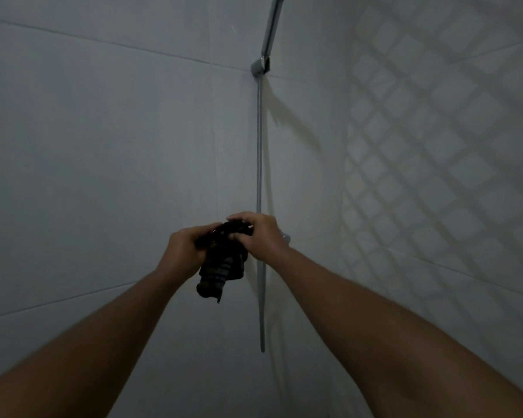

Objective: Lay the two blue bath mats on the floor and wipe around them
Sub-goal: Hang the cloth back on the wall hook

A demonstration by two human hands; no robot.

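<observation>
No writing or brand can be read anywhere in this dim view. Both bare arms reach forward, and the left hand [183,251] and right hand [258,235] are clamped together on one dark, faintly striped cloth [221,263], fingers curled around its bunched top while its tail hangs toward 6 o'clock in front of a grey hose [259,152]. The hose drops from a metal holder [261,66] at 12 o'clock in the corner of pale tiled walls [103,146], a lattice shadow lies at 2 o'clock, and the blue mats are out of view.
</observation>
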